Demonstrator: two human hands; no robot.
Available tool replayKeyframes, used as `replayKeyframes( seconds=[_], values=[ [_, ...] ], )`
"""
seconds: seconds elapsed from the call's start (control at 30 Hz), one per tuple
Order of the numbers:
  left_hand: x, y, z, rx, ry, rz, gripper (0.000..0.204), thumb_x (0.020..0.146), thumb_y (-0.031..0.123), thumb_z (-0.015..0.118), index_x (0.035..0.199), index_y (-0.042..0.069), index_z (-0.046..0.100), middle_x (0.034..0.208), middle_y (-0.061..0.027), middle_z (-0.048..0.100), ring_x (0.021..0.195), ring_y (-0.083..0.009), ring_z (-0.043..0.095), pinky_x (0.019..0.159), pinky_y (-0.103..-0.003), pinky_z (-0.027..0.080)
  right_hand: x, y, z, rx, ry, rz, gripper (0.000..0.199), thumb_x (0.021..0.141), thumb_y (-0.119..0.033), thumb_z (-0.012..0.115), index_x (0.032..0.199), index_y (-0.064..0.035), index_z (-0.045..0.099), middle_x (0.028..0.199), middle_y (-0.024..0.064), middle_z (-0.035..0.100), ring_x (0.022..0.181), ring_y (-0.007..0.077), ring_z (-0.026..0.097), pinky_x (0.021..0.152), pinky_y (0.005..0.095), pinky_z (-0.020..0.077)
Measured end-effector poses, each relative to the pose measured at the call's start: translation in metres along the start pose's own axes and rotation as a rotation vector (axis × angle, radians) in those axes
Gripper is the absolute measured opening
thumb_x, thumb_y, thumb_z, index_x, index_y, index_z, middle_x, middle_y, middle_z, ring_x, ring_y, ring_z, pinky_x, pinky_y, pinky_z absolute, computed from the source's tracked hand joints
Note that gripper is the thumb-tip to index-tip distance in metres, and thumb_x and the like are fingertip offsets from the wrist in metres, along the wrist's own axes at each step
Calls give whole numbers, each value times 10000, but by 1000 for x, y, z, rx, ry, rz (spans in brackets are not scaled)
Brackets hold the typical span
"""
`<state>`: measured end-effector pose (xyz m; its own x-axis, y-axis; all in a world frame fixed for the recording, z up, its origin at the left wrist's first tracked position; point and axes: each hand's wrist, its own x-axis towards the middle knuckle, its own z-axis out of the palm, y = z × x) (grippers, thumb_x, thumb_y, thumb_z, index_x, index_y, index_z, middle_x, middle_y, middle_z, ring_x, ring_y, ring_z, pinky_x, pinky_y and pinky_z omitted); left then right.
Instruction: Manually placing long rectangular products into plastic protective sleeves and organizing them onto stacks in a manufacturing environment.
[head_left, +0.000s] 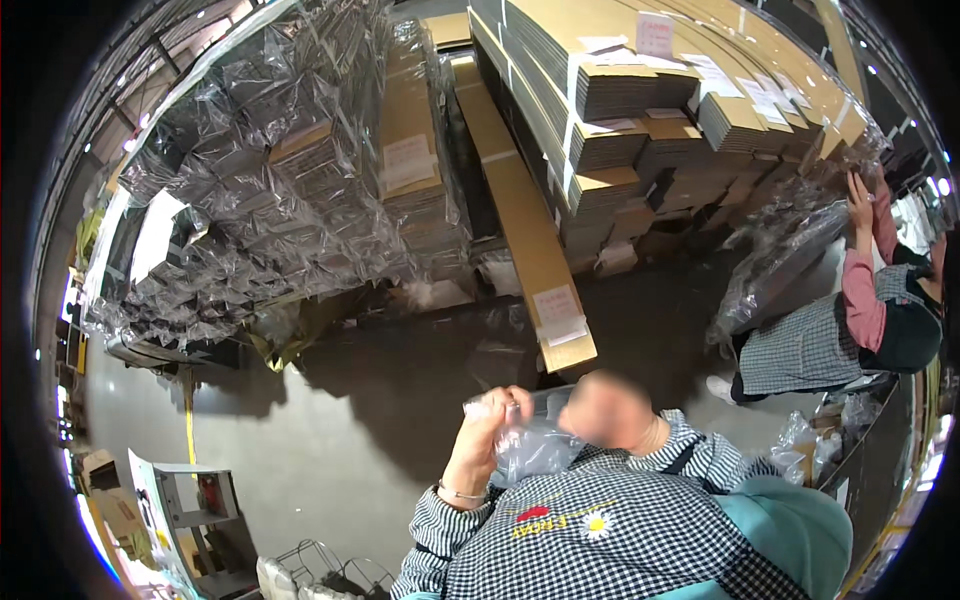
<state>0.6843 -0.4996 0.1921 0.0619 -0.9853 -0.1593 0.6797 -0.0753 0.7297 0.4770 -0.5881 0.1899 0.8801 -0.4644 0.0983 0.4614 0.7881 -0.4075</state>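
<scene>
My left hand (pixel 490 425) is raised in front of my chest, fingers curled around a crumpled piece of clear plastic film (pixel 540 448). The film hangs down from the fingers against my checked apron. Level with it, my right hand (pixel 607 412) is at the film's right side. It is smeared, so its fingers and any grip cannot be made out. Just beyond both hands lies the near end of a long flat cardboard bundle (pixel 565 350) with a paper label (pixel 560 313) on it.
Stacked flat cardboard (pixel 610 95) rises ahead, strapped and labelled. Plastic-wrapped stacks (pixel 270 170) stand at the left. On the right, a co-worker (pixel 810 340) in a checked apron reaches toward film-covered goods (pixel 780 260). A grey shelf unit (pixel 195 515) and wire rack (pixel 325 570) are at lower left.
</scene>
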Motion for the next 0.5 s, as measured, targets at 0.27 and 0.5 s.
replayKeyframes(
  seconds=[0.27,0.5],
  values=[
    [51,-75,-102,1616,-331,-101,172,876,199,637,895,34,683,816,-167,709,762,-317,696,678,-427,545,-44,-42,-134,-1908,109,373,146,868,-215,678,894,-86,740,1065,100,675,964,265,606,938,425,430],
    [138,-84,-63,1295,-228,-153,162,825,106,639,957,37,701,925,-188,706,856,-328,694,756,-415,555,-17,-81,-206,-1883,172,148,165,791,-175,644,768,-13,669,837,98,674,790,276,644,767,386,514]
  ],
)
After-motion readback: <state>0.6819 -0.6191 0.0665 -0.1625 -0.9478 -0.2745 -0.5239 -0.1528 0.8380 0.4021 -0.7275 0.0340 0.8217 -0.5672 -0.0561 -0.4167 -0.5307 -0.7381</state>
